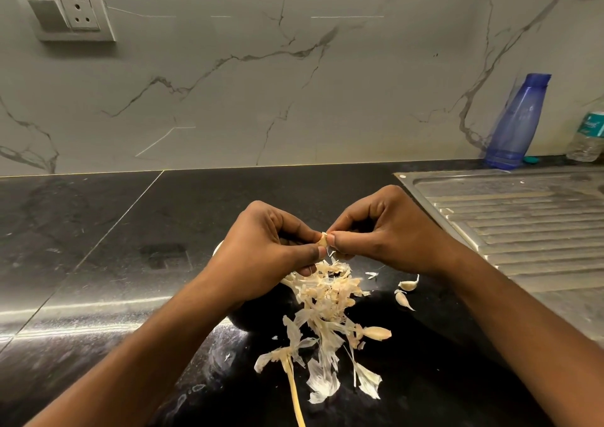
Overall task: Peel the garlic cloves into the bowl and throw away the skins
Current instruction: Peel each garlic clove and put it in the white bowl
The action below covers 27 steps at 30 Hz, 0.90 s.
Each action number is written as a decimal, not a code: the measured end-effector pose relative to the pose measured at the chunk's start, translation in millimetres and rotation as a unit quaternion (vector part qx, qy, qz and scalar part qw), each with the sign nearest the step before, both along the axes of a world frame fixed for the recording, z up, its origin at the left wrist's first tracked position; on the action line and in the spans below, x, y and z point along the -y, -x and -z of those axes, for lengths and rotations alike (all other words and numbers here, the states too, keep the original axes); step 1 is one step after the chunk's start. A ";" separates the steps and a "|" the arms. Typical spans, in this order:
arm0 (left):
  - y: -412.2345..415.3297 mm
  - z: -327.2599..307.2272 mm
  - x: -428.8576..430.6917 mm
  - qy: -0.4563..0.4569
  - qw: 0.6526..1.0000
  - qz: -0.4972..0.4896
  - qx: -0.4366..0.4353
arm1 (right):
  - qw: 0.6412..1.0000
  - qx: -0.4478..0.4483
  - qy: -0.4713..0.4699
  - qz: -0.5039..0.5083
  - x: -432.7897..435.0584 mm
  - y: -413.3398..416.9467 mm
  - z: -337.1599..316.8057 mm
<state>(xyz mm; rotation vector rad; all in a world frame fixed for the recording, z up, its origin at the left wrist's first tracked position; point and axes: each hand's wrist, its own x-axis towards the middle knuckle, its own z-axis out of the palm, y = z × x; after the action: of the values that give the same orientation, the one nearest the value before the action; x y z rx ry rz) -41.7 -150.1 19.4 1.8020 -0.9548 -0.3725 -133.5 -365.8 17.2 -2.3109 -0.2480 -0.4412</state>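
My left hand (264, 250) and my right hand (385, 230) meet over the black counter, both pinching one small garlic clove (323, 239) between thumbs and fingertips. Below them lies a heap of papery garlic skins (327, 299), with a long dry stem (295, 397) trailing toward me. Three unpeeled cloves rest on the counter: two (408, 284) (403, 299) to the right of the heap and one (377, 332) at its lower right. A dark bowl (242, 318) sits mostly hidden under my left wrist; its contents are out of sight.
A steel sink drainboard (523, 227) fills the right side. A blue bottle (516, 122) and a clear water bottle (588, 135) stand against the marble wall at the back right. A wall socket (65, 13) is at upper left.
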 end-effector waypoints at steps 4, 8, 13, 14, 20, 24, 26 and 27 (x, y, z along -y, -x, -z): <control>-0.1 -1.3 -0.6 0.012 1.000 0.001 -0.026 | 1.000 0.019 -0.007 0.013 -1.5 -0.8 2.9; -1.8 -4.6 -2.0 0.040 0.997 0.007 -0.071 | 0.998 0.031 -0.044 0.008 -0.5 0.8 0.3; -0.9 -7.1 -2.9 0.069 0.991 0.022 -0.114 | 0.995 0.052 -0.080 0.006 -0.6 0.0 -1.4; -0.5 -7.3 -2.9 0.079 0.988 0.026 -0.129 | 0.994 0.056 -0.092 0.007 -0.7 -0.2 -1.6; 1.1 -7.1 -1.2 0.113 0.976 0.035 -0.181 | 0.988 0.052 -0.145 0.016 -1.8 2.2 -3.5; 0.2 -8.8 -2.1 0.142 0.969 0.037 -0.200 | 0.988 0.039 -0.149 0.018 -0.3 4.3 -4.9; -0.6 -9.7 -2.7 0.151 0.967 0.033 -0.205 | 0.988 0.029 -0.151 0.011 0.1 5.5 -5.6; -0.5 -9.9 -2.6 0.154 0.965 0.031 -0.212 | 0.988 0.025 -0.150 0.008 0.4 5.9 -6.0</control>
<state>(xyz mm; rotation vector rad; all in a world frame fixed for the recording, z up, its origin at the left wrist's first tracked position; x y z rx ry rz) -41.3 -147.5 29.3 1.3401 -0.7199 -0.5875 -139.4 -366.3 23.3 -2.0103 -0.1738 -0.5077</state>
